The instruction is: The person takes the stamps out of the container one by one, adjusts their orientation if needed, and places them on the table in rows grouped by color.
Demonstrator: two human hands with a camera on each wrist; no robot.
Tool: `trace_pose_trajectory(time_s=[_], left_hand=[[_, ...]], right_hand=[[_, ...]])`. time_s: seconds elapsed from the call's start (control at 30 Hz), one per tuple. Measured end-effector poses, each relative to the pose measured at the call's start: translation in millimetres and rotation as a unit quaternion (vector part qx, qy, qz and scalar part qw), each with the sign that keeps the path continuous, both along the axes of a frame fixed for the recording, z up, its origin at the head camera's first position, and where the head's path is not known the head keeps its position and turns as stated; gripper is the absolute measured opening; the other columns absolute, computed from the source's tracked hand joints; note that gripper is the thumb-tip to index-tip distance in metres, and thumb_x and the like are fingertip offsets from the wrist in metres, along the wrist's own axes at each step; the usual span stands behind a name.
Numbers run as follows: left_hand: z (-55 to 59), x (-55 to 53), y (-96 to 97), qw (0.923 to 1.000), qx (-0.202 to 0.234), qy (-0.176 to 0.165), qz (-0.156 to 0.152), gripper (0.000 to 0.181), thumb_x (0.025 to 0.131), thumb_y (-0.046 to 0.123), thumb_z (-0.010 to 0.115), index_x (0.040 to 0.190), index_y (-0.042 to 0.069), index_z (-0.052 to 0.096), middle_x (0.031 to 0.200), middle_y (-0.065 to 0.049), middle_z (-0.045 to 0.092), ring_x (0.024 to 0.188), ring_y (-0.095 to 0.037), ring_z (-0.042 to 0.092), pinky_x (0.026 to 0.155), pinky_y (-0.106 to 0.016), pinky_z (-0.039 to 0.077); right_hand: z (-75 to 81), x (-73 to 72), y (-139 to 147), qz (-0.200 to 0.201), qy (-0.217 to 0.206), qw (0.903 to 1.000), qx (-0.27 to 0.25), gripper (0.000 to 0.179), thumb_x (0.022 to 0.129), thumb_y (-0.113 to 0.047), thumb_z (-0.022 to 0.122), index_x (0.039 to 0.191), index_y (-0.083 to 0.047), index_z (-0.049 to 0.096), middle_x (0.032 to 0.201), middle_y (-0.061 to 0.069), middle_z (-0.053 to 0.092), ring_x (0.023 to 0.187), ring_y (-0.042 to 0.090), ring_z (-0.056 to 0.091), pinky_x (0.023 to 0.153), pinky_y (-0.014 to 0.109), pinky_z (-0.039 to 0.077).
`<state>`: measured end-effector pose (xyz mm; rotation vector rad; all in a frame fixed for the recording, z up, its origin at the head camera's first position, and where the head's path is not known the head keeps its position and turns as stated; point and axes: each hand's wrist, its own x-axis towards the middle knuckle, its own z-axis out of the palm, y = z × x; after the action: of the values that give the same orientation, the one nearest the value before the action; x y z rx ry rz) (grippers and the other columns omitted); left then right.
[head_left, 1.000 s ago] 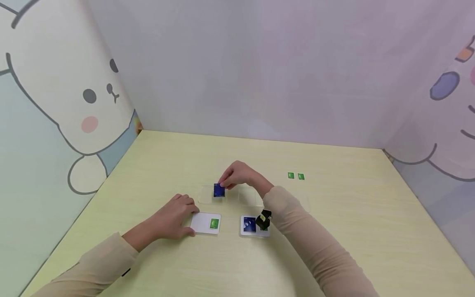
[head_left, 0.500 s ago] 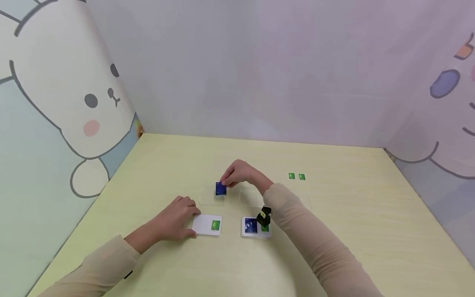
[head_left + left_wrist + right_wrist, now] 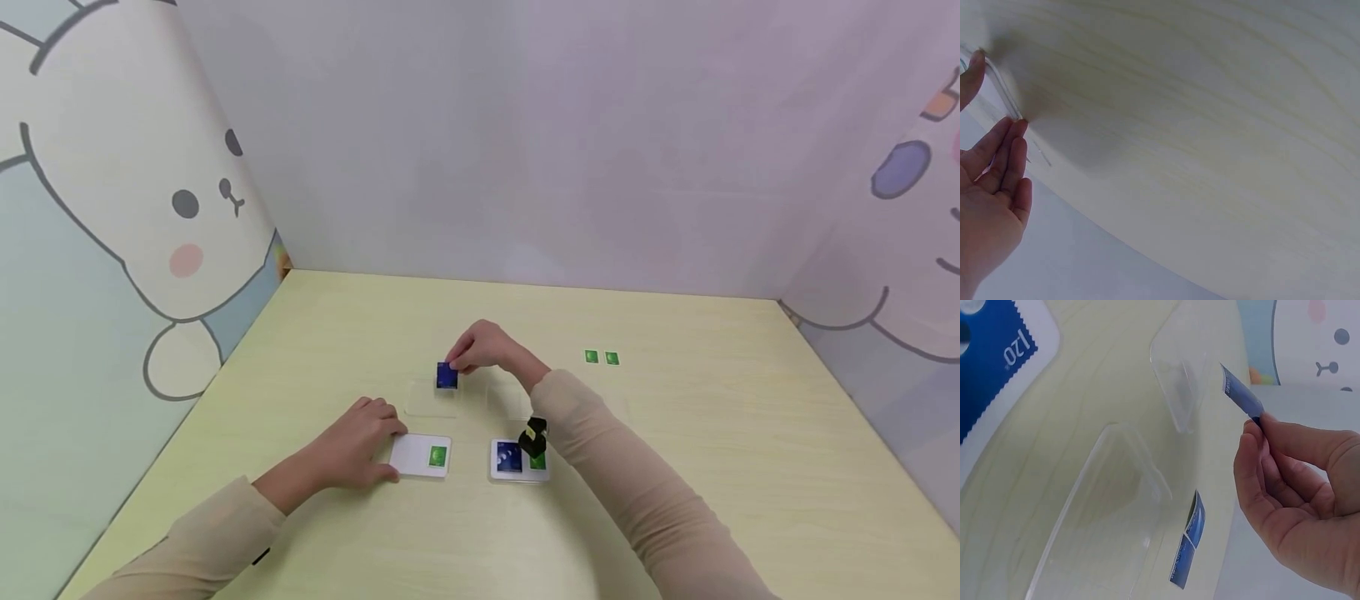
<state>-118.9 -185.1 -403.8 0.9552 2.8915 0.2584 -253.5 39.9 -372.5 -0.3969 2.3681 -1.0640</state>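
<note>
My right hand (image 3: 483, 346) pinches a blue postage stamp (image 3: 447, 376) between thumb and fingertips, above a clear plastic lid (image 3: 431, 403). The right wrist view shows this stamp (image 3: 1242, 394) tilted, held by one end. My left hand (image 3: 360, 446) holds the left end of a flat white case (image 3: 412, 454), thumb at the near corner and fingers at the far one. A green stamp (image 3: 437, 456) lies at the right of that case. In the left wrist view, the fingers of my left hand (image 3: 991, 181) touch the case's edge.
Right of the held case lies another white case (image 3: 521, 477) with a blue stamp (image 3: 509, 457) and a green one, partly behind the wrist camera. Another clear lid (image 3: 502, 402) lies behind it. Two green stamps (image 3: 592, 357) lie farther back; blue stamps (image 3: 1186, 540) lie beyond the lids.
My right hand has moved the blue stamp slightly up and away. The left hand stays at the white case; the head view has shifted a little.
</note>
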Motion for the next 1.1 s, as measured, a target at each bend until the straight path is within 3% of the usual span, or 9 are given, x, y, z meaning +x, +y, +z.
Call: trace_pose_trajectory(time_s=[0.67,1.1], left_hand=[[2.9,-0.5,0.5,1.0000,-0.006,-0.001,-0.002,0.051,0.070,0.038,0.083,0.108,0.007,0.070,0.102,-0.002,0.066,0.095,-0.015,0.053,0.092,-0.040,0.041],[1.1,-0.4,0.5,1.0000,-0.001,0.000,-0.003,0.051,0.070,0.039,0.083,0.108,0.007,0.070,0.102,-0.002,0.066,0.095,-0.015,0.053,0.092,-0.040,0.041]], right_hand=[[-3.7,-10.9,-0.9,-0.038,0.011,0.9992,-0.011,0.018,0.086,-0.007,0.070,0.102,-0.003,0.074,0.100,0.014,0.074,0.070,0.008,0.066,0.081,0.032,0.057],[-12.1,-16.2,-6.5,-0.060,0.032,0.9977,-0.004,0.015,0.085,-0.008,0.071,0.099,-0.004,0.075,0.098,0.014,0.075,0.064,0.006,0.061,0.072,0.026,0.057]])
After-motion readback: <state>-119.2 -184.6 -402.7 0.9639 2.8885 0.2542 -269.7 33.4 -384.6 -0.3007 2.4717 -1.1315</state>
